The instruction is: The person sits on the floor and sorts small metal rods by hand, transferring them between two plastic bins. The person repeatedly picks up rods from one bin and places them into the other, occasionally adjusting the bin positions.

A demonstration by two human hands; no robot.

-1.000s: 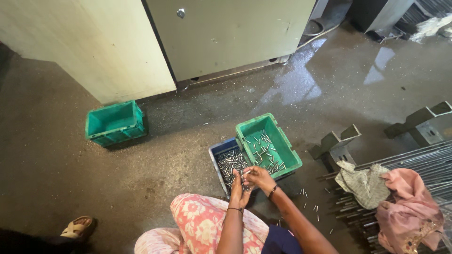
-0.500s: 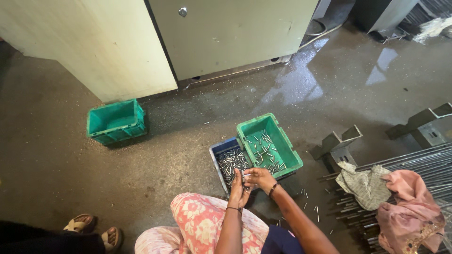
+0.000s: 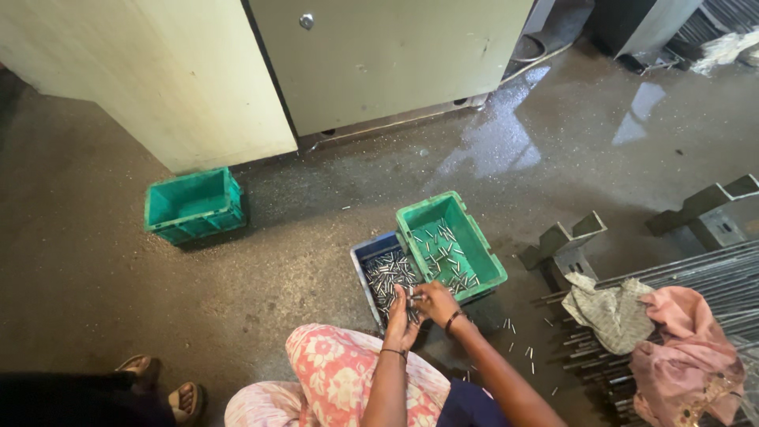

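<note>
My left hand (image 3: pixel 399 323) is cupped over the near end of a blue crate (image 3: pixel 362 255) full of small metal pins and holds a bunch of them. My right hand (image 3: pixel 434 301) touches the pins in the left hand, fingers pinched on them. Beside the blue crate, partly over its right edge, sits a green crate (image 3: pixel 477 241) with several loose metal pins (image 3: pixel 444 255) on its bottom. My knee in pink floral cloth (image 3: pixel 340 372) is just below the hands.
An empty green crate (image 3: pixel 192 204) stands to the left near a cream metal cabinet (image 3: pixel 237 71). Loose pins (image 3: pixel 518 340) lie on the floor. Steel rods (image 3: pixel 696 273), rags (image 3: pixel 613 308), pink cloth (image 3: pixel 684 356) and metal brackets (image 3: pixel 565 237) lie right. Another person's sandalled feet (image 3: pixel 162 387) are at bottom left.
The other person's feet have stepped further into view at the bottom left. My hands stay together over the blue crate, working the pins.
</note>
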